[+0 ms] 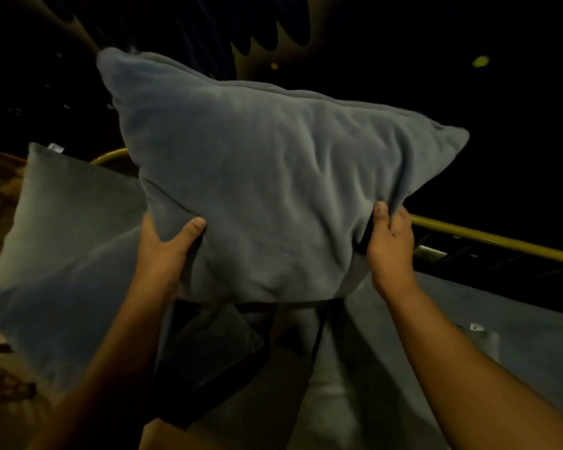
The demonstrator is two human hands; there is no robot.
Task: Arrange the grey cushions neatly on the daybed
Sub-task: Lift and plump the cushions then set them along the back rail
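Note:
A large grey cushion [273, 177] is held up in the air in the middle of the view, tilted with its top left corner highest. My left hand [166, 251] grips its lower left edge, thumb on the front. My right hand [390, 248] pinches the fabric at its lower right edge. A second grey cushion [69, 228] stands at the left, leaning against the daybed's yellow metal rail [488, 238]. The daybed's grey mattress [517, 319] stretches to the right below the rail. A darker cushion [208, 352] lies low, under the one I hold.
The room is dim and the background behind the rail is black. A patterned brown surface [0, 190] shows at the far left. A small white tag [476, 327] sits on the mattress at the right.

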